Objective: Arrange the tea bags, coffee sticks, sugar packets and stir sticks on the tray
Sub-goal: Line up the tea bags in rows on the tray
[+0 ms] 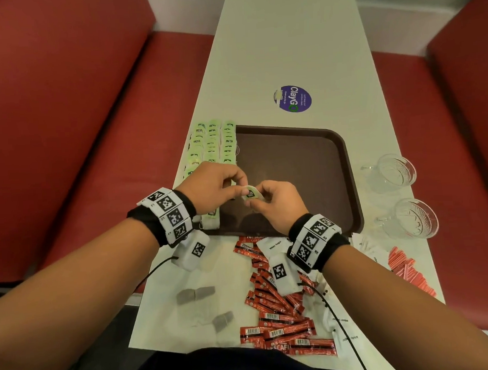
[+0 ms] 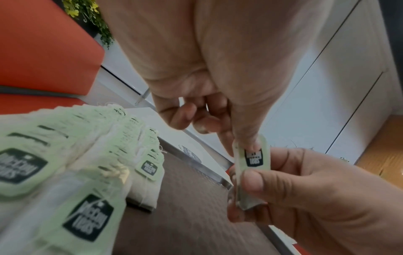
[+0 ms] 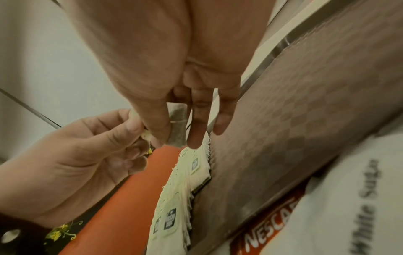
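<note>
At the bottom of the head view, red coffee sticks lie scattered on the white surface, with two loose grey tea bags to their left, white sugar packets among them, and pink stir sticks at the lower right. Just above, at frame centre, the left hand and right hand meet over the near part of the brown tray, both pinching one tea bag held above it. The left wrist view shows what the head view cannot: the left thumb presses the green tag from above while the right hand's fingers grip its lower end. The right wrist view alone shows the grey pouch hanging behind the right thumb. Rows of green-tagged tea bags overlap the tray's left rim. Two glass cups stand right of the tray. Farther up lies a round purple sticker.
</note>
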